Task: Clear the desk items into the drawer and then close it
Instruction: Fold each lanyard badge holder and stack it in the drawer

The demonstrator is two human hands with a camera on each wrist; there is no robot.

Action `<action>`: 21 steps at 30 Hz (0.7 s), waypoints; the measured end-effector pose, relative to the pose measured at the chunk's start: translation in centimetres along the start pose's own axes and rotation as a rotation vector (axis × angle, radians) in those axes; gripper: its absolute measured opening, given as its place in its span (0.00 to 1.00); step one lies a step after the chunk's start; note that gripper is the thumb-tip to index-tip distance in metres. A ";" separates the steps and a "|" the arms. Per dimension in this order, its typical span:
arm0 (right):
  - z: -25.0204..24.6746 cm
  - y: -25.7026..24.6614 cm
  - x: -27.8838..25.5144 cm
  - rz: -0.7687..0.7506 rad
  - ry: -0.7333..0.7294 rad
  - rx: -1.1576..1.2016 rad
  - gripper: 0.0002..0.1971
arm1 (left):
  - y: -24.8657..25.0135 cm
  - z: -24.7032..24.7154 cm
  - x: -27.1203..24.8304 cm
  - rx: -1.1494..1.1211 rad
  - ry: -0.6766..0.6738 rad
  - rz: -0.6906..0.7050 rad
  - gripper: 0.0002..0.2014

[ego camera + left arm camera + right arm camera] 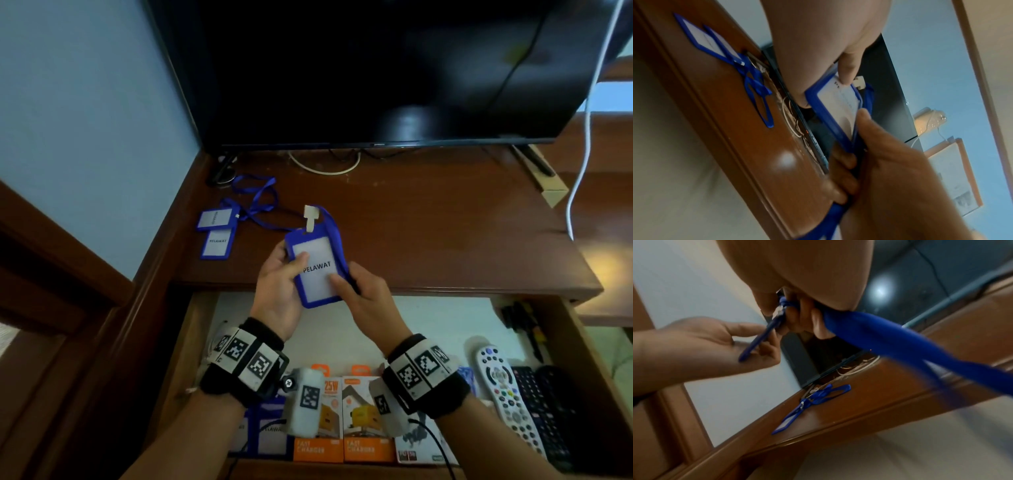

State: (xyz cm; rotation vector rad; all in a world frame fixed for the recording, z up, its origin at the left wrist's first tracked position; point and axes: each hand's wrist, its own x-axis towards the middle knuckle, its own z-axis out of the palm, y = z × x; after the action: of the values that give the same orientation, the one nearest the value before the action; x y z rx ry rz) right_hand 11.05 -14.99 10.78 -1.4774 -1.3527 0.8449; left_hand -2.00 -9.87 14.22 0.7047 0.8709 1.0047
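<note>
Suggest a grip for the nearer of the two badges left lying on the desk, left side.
Judging by its pose, take the nearer badge by its long edges, coming from above with the left hand. It lies flat, its top tucked under the farther badge, so lift from the free lower end. Its lanyard will trail.

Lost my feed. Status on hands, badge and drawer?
Both hands, left hand and right hand, hold blue badge holder above open drawer. Two badge holders left on desk. Nothing blocking.
</note>
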 end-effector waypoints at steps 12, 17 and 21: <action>-2.7 -1.1 0.1 -0.034 -0.349 -0.202 0.15 | 6.7 -2.3 1.3 1.343 -0.512 0.147 0.31; -2.2 -1.6 -0.5 0.051 -0.452 -0.026 0.16 | 7.7 -2.4 1.2 1.565 -0.607 -0.044 0.17; -2.5 -1.4 -0.8 0.128 -0.337 0.151 0.20 | 7.0 -3.2 0.6 1.352 -0.605 -0.109 0.19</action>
State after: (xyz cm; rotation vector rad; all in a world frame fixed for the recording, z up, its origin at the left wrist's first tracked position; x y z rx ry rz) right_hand 12.74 -16.24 12.88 -1.3549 -1.4102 1.2958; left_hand -7.50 -6.33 18.34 1.9364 0.9472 -0.0776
